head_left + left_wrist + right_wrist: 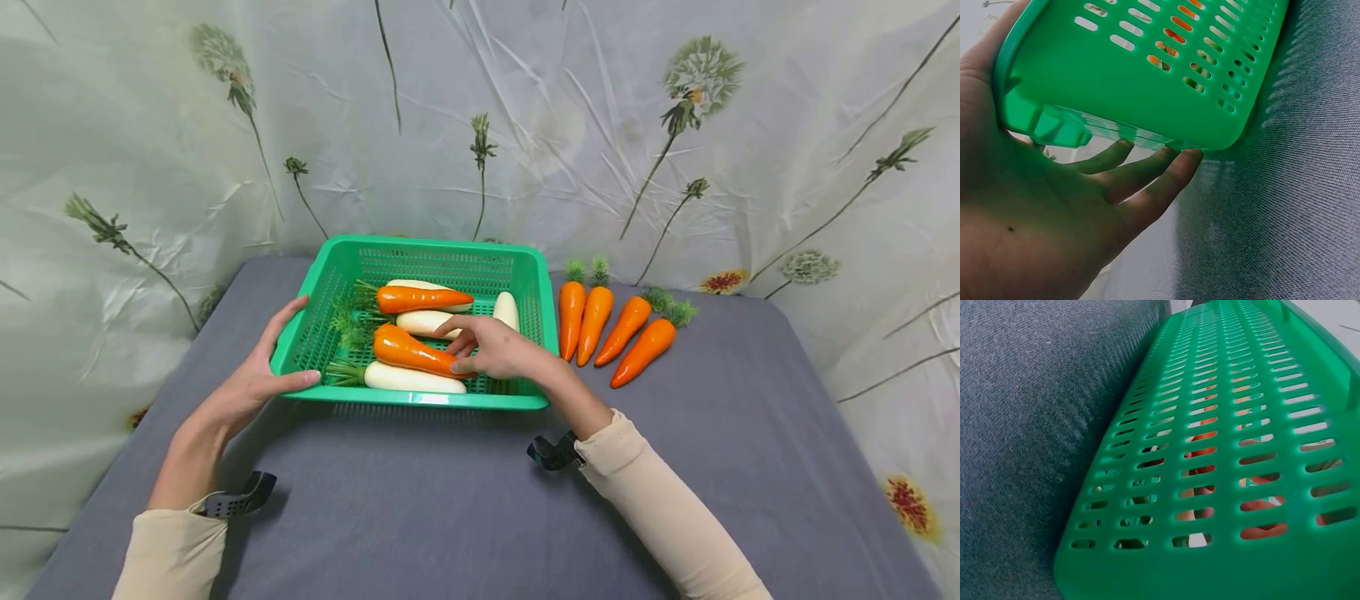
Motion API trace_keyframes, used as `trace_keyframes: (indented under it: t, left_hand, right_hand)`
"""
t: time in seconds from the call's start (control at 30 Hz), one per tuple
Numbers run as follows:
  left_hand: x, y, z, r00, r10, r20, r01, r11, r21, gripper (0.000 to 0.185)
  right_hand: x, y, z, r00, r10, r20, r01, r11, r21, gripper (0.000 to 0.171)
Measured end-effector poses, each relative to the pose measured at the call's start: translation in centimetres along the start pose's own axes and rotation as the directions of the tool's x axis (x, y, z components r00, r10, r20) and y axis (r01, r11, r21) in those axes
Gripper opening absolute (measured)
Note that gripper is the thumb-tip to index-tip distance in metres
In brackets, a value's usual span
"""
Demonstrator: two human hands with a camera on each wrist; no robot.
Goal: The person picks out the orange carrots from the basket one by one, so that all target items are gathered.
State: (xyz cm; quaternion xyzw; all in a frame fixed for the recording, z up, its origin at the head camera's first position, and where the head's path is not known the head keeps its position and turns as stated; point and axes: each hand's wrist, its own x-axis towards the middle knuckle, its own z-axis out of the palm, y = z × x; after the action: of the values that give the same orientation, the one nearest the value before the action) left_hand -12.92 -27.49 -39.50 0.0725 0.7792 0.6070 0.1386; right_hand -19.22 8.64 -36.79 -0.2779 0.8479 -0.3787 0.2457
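Left hand [251, 383] steadies basket [420, 401]; right hand [498, 348] grips carrot [408, 350] inside.

Wrist views hug basket [420, 398]; head overlooks.

1. Left hand [251, 379]: palm open, fingers straight and spread, thumb pointing inward toward the other hand.
2. Right hand [498, 348]: reaching forward, palm down, fingers curled downward.
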Motion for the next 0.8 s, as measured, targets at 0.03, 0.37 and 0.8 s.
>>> trace_keyframes:
  t: [0.03, 0.37, 0.8]
  left_hand:
    - [0.0, 0.0, 0.0, 1.0, 0.0, -0.001, 0.0, 1.0, -0.001, 0.105]
    - [0.0, 0.2, 0.0, 1.0, -0.019, -0.016, 0.019, 1.0, -0.001, 0.105]
    - [-0.1, 0.2, 0.0, 1.0, -0.026, -0.012, 0.026, 1.0, -0.005, 0.105]
  right_hand:
    - [0.0, 0.0, 0.0, 1.0, 0.008, 0.007, -0.008, 1.0, -0.001, 0.05]
    - [-0.2, 0.1, -0.3, 0.997, -0.012, 0.072, 0.012, 1.0, 0.005, 0.059]
    - [-1.0, 0.0, -0.7, 1.0, -0.018, -0.017, 0.019, 0.996, 0.084, 0.081]
